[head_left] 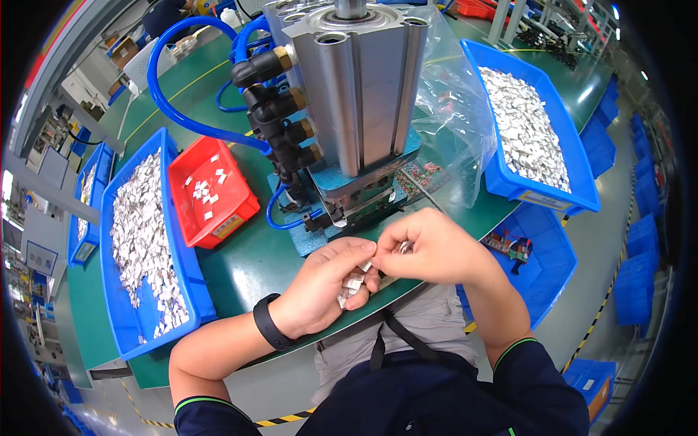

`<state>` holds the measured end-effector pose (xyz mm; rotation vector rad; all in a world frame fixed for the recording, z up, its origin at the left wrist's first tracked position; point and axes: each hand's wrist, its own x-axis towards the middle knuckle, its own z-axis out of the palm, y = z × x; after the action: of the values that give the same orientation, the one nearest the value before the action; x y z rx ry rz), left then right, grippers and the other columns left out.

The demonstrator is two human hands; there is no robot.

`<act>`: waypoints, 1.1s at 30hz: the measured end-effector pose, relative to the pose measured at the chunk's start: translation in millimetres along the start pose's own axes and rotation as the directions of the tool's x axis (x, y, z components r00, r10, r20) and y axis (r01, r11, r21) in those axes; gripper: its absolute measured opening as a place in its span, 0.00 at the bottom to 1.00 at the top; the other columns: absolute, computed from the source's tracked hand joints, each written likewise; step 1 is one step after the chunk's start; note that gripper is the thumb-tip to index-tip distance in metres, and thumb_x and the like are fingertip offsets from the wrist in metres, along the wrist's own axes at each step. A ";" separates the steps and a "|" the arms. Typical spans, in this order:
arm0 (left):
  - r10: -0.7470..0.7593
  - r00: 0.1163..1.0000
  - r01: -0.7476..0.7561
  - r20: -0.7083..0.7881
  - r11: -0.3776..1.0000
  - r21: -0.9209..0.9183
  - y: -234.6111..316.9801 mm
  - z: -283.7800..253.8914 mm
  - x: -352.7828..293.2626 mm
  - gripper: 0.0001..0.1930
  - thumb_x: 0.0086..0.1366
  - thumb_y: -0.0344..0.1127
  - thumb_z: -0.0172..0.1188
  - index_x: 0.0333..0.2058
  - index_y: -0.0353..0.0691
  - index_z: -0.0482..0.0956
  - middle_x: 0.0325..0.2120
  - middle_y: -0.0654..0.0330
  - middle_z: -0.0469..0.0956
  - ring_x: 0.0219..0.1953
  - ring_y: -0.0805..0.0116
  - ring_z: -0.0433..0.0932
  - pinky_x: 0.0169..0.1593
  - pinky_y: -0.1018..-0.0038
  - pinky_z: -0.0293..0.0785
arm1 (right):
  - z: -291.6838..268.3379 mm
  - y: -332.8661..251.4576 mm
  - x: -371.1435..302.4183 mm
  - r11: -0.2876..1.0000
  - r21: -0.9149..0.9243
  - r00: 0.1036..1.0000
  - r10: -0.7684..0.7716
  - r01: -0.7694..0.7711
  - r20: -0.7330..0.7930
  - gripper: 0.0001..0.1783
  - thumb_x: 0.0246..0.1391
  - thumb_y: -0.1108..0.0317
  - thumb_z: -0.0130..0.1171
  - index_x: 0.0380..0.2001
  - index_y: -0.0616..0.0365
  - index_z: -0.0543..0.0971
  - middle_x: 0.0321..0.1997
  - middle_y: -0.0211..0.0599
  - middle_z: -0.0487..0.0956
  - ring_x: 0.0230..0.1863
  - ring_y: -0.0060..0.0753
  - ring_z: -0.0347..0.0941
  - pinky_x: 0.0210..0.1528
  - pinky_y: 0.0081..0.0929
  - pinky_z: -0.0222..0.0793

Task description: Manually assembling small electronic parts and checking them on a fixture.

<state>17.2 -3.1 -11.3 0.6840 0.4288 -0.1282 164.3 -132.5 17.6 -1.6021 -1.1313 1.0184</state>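
Over the near edge of the green table, my left hand [316,283] is closed around several small white-and-silver metal pieces [352,283], which show in its curled fingers. My right hand [442,247] meets it at the fingertips, thumb and forefinger pinched together by the left thumb. A few more silvery pieces [405,247] show inside the right hand's curled fingers. Just beyond both hands stands a pneumatic press with a large metal cylinder [371,102] on a blue base. My fingers hide the exact contact between the two hands.
Left of the press lie a red bin [243,211] with a few pieces and a long blue bin [198,291] full of them. Another full blue bin [585,196] sits at right, near clear plastic film [458,94]. Blue air hoses [163,87] loop leftward. Below the table edge is a blue crate [556,261].
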 end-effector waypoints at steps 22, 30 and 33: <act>0.079 0.993 -0.084 -0.087 0.995 -0.046 0.3 1.7 -3.9 0.03 0.66 0.30 0.53 0.37 0.39 0.71 0.28 0.59 0.71 0.18 0.78 0.65 0.13 0.84 0.53 | 18.5 19.8 -7.0 0.873 0.485 0.971 0.148 -0.039 -0.187 0.09 0.51 0.68 0.63 0.30 0.64 0.79 0.25 0.27 0.77 0.27 0.12 0.69 0.29 0.15 0.65; 0.064 0.991 -0.070 -0.118 0.996 -0.049 2.6 2.5 -2.1 0.06 0.66 0.33 0.53 0.40 0.40 0.71 0.26 0.61 0.69 0.15 0.78 0.62 0.11 0.84 0.50 | 18.5 29.4 0.6 0.845 0.532 0.969 0.175 -0.056 -0.176 0.08 0.51 0.69 0.61 0.28 0.65 0.79 0.24 0.27 0.76 0.26 0.13 0.67 0.27 0.16 0.64; 0.104 0.982 -0.104 -0.157 0.995 0.008 1.8 3.3 -2.7 0.06 0.66 0.34 0.52 0.39 0.40 0.71 0.24 0.63 0.68 0.14 0.78 0.59 0.11 0.84 0.49 | 18.1 26.7 -0.8 0.920 0.393 0.972 0.085 0.008 -0.220 0.08 0.50 0.69 0.62 0.26 0.64 0.79 0.23 0.26 0.76 0.25 0.13 0.67 0.26 0.17 0.64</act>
<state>16.3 -3.8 -6.8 0.7174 0.5429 0.0247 152.9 -134.3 -12.6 -1.3789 -0.6865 0.9802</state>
